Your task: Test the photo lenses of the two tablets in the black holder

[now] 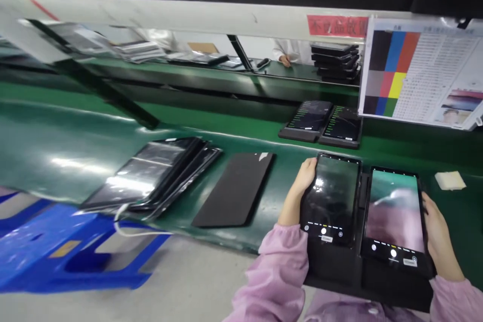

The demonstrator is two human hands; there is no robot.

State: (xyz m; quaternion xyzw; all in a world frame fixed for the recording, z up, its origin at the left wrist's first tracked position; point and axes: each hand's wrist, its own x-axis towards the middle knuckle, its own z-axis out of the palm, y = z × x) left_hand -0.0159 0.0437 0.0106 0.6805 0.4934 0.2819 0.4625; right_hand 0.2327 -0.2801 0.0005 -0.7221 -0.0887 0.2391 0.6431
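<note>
Two tablets with camera screens lit are side by side in front of me, over black pads (332, 271) at the bench's front edge. My left hand (303, 181) grips the left edge of the left tablet (334, 196), whose screen is mostly dark. On the other side, my right hand (439, 239) holds the right edge of the right tablet (396, 206). That screen shows a green and pinkish blurred picture. The fingers behind both tablets are largely hidden. A black flat board (236, 188) lies left of my left hand.
A stack of tablets (151, 171) with a white cable sits on the green bench (33, 136). Two more tablets (311, 115) rest behind. A color chart (418, 70) hangs at right, above a pale sponge-like block (450, 180). A blue stool (49, 246) stands below; across, a person's hand (285, 60) shows.
</note>
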